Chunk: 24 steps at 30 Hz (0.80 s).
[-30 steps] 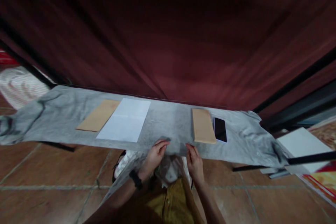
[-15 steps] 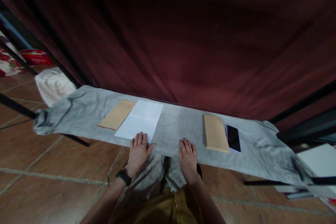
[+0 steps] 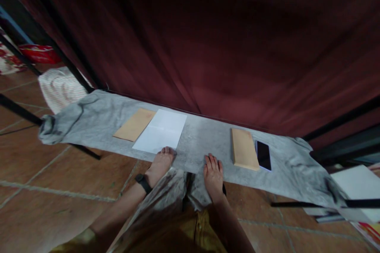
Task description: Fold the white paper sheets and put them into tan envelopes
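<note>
A white sheet of paper [image 3: 162, 128] with a faint crosswise crease lies on the grey cloth, partly beside a brown envelope [image 3: 135, 124] on its left. My left hand [image 3: 163, 161], with a dark watch on the wrist, is at the sheet's near right corner. Its fingers are bent and drawn together on that corner; the thumb is hidden. Flat on the cloth near the front edge rests my right hand [image 3: 213, 174], fingers a little apart, holding nothing. To its right is a stack of brown envelopes [image 3: 245, 149], with a dark-screened phone [image 3: 264, 155] alongside.
A grey cloth [image 3: 202, 138] covers the long narrow table, and a dark red curtain [image 3: 208, 47] hangs right behind it. Black metal bars [image 3: 20, 110] stand at both ends. A striped cloth [image 3: 61, 89] lies at far left, white boards [image 3: 359, 184] at far right.
My left hand has turned and its fingers, flat and spread before, are now drawn together at the paper's near right corner. My right hand stays in place. The view has shifted slightly.
</note>
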{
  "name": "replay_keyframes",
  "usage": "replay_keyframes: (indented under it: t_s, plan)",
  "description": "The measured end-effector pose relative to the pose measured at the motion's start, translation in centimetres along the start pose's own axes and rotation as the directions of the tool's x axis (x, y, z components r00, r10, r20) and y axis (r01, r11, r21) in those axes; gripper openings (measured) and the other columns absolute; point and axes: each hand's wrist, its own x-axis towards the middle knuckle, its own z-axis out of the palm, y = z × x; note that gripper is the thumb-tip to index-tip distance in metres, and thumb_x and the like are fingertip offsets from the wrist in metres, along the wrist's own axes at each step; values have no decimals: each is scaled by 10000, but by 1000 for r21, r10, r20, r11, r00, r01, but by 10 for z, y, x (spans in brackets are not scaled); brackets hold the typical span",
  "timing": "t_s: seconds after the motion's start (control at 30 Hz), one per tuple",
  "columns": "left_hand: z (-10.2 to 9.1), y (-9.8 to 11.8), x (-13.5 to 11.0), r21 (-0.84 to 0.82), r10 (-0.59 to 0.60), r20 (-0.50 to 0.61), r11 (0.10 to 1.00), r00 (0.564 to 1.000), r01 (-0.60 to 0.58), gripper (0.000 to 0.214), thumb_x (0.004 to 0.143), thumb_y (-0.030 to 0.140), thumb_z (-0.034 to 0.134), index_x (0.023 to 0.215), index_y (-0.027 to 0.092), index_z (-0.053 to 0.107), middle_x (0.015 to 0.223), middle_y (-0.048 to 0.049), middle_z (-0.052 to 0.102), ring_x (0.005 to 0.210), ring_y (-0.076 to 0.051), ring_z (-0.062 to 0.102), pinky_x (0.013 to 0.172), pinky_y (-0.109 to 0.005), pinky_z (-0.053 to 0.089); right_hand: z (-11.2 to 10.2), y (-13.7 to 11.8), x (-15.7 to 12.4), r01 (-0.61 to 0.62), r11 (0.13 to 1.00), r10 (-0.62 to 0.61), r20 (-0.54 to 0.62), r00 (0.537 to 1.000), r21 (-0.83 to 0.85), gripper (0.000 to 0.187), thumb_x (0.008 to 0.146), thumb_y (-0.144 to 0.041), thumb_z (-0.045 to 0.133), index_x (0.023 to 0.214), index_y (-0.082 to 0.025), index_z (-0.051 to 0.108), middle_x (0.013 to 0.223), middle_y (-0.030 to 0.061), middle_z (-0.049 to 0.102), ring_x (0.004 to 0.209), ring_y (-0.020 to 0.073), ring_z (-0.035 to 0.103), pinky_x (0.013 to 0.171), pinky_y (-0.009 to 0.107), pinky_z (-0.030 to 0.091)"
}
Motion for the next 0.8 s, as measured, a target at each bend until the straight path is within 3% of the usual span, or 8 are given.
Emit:
replay_keyframes:
  t_s: [0.2, 0.4, 0.5, 0.67, 0.8]
  plan:
    - [-5, 0, 9, -11, 18, -10, 1000, 1000, -18, 340, 933, 55, 420, 1129, 128, 688, 1105, -188, 710, 1040, -287, 673, 902, -398, 502, 0, -1, 0, 0, 1000, 0, -11, 1000, -4, 490, 1024, -154, 351, 1493, -159, 494, 1519, 135, 535, 1428, 266, 436, 1206, 510, 245]
    - [-12, 51, 23, 26, 172, -170, 985, 970, -171, 359, 933, 44, 456, 1223, 146, 642, 1220, -139, 696, 1093, -246, 654, 946, -390, 506, -1, -2, 1, -16, 999, 17, -26, 1000, 38, 472, 1024, -171, 372, 1470, -165, 527, 1503, 147, 549, 1425, 264, 446, 1198, 508, 259]
    - [-9, 80, 27, 72, 277, -198, 961, 940, -268, 349, 940, 62, 487, 1246, 149, 629, 1253, -130, 685, 1116, -245, 650, 957, -390, 509, -1, 3, 1, -52, 982, 57, -21, 998, 179, 452, 1049, -222, 320, 1415, -174, 581, 1453, 141, 597, 1386, 248, 494, 1191, 510, 283]
    - [1, 116, 26, 93, 380, -106, 924, 919, -371, 259, 949, 79, 508, 1144, 142, 665, 1130, -125, 711, 1027, -242, 681, 872, -374, 532, 1, 20, 8, -258, 791, 319, -16, 947, 555, 520, 1073, -369, 230, 1302, -159, 647, 1290, 148, 693, 1230, 233, 619, 1077, 439, 459]
    - [6, 137, 26, 88, 382, -85, 923, 920, -375, 262, 941, 61, 512, 1148, 121, 660, 1083, -145, 709, 998, -242, 688, 805, -353, 535, 4, 35, 25, -346, 721, 406, 39, 913, 600, 482, 1040, -431, 322, 1246, -183, 679, 1244, 140, 713, 1175, 254, 652, 1034, 428, 494]
